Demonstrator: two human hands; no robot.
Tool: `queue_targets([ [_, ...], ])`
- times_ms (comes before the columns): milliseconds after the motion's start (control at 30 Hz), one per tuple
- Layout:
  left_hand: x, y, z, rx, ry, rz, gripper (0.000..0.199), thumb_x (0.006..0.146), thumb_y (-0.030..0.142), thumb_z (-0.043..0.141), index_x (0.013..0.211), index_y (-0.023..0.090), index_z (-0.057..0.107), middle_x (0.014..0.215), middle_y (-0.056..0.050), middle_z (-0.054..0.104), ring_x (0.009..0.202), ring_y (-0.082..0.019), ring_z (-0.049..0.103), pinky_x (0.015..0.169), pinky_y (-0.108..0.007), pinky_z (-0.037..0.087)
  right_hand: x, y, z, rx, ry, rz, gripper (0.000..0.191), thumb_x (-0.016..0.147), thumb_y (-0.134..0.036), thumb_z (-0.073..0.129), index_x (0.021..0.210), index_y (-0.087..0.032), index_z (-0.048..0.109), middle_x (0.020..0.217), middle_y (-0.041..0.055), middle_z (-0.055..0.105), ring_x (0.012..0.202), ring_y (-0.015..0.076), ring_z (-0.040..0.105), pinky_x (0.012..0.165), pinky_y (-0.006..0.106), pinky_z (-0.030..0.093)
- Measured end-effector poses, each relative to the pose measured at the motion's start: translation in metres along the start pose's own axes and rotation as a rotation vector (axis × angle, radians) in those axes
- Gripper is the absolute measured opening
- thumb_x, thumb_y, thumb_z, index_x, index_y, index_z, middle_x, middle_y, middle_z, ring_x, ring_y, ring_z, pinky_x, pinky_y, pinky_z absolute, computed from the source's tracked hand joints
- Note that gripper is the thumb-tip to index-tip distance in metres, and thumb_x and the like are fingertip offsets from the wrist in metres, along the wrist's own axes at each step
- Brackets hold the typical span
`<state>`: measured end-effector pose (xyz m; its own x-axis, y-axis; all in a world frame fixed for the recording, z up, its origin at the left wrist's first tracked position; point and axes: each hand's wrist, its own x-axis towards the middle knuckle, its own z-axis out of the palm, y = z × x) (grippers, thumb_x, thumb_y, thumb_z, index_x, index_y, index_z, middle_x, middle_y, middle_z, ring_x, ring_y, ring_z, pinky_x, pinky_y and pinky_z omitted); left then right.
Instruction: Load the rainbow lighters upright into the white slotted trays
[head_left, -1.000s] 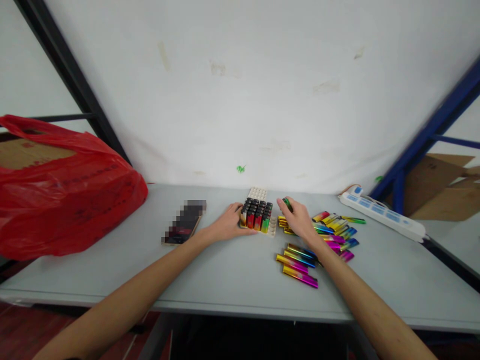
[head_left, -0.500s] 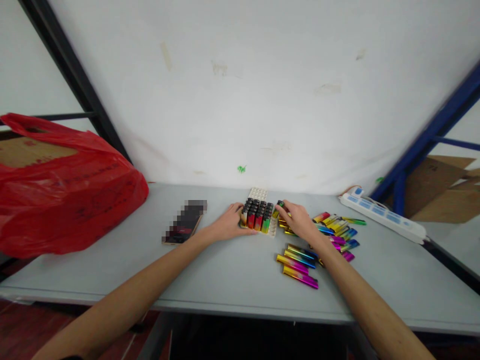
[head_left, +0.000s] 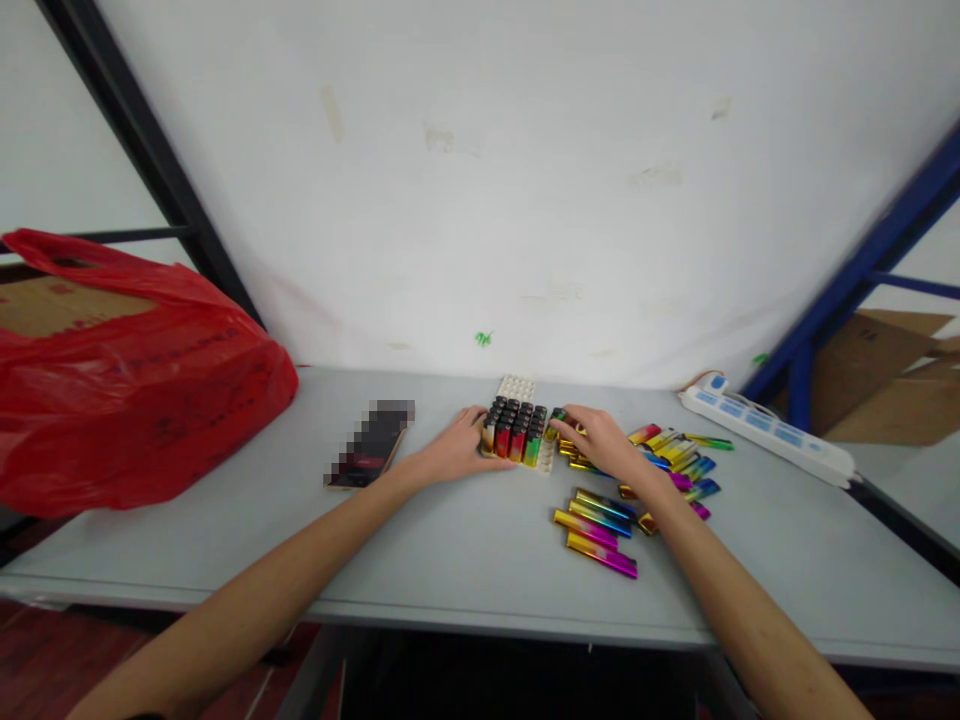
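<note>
Upright lighters [head_left: 516, 428] with black tops stand in rows in a pale tray [head_left: 519, 387], whose holes show at the back and along the right side. My left hand [head_left: 459, 445] is wrapped round the left side of the rows, thumb at the front and fingers behind. At the right edge of the tray, my right hand [head_left: 592, 437] pinches a single yellow-green lighter [head_left: 555, 424] with a dark top, held roughly upright. Loose shiny lighters [head_left: 679, 455] lie in a pile under and right of that hand. Several more [head_left: 600, 530] lie side by side nearer the front edge.
A phone [head_left: 371, 440], partly pixelated, lies left of my left hand. The red plastic bag [head_left: 142, 370] fills the left end of the table. At the right back is a white power strip [head_left: 772, 433], with cardboard [head_left: 885, 380] beyond the blue frame. A wall borders the back.
My right hand has shifted very slightly, with the lighter still pinched in it beside the tray. My left hand keeps its hold, and the lighters on the table lie as before.
</note>
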<state>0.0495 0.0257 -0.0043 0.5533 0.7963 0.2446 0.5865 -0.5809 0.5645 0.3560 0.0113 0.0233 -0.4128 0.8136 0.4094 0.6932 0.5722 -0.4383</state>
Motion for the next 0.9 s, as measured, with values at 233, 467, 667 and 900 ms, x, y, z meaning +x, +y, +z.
queue_targets([
  [233, -0.017, 0.021, -0.006, 0.431, -0.059, -0.240, 0.119, 0.083, 0.098, 0.070, 0.171, 0.020, 0.049, 0.180, -0.030, 0.036, 0.170, -0.061, 0.016, 0.129, -0.089, 0.004, 0.000, 0.000, 0.001, -0.015, 0.004, 0.008, 0.057, 0.114, -0.072, 0.040, 0.078, -0.028, 0.047, 0.077, 0.0058, 0.068, 0.074, 0.0234, 0.063, 0.075, 0.034, 0.047],
  [467, -0.033, 0.029, -0.031, 0.516, -0.108, -0.525, 0.124, 0.085, 0.104, 0.055, 0.181, 0.031, 0.030, 0.187, -0.028, 0.018, 0.169, -0.067, 0.010, 0.113, -0.102, 0.018, 0.000, -0.004, 0.003, -0.022, 0.010, -0.004, 0.055, 0.114, -0.069, 0.043, 0.080, -0.028, 0.049, 0.077, 0.0053, 0.068, 0.074, 0.0234, 0.063, 0.075, 0.034, 0.048],
  [667, -0.039, 0.030, -0.025, 0.503, -0.084, -0.498, 0.114, 0.091, 0.096, 0.059, 0.180, 0.031, 0.032, 0.187, -0.028, 0.017, 0.168, -0.068, 0.012, 0.110, -0.101, 0.027, 0.000, -0.001, 0.003, -0.039, 0.017, -0.005, 0.056, 0.115, -0.071, 0.040, 0.080, -0.028, 0.048, 0.077, 0.0057, 0.069, 0.075, 0.0242, 0.064, 0.075, 0.035, 0.048],
  [900, -0.024, 0.025, -0.012, 0.412, -0.026, -0.285, 0.116, 0.087, 0.095, 0.068, 0.175, 0.025, 0.040, 0.183, -0.029, 0.031, 0.171, -0.060, 0.019, 0.130, -0.086, 0.012, 0.000, -0.001, 0.003, -0.035, 0.023, 0.011, 0.055, 0.115, -0.070, 0.041, 0.079, -0.028, 0.049, 0.078, 0.0067, 0.070, 0.076, 0.0245, 0.065, 0.075, 0.035, 0.048],
])
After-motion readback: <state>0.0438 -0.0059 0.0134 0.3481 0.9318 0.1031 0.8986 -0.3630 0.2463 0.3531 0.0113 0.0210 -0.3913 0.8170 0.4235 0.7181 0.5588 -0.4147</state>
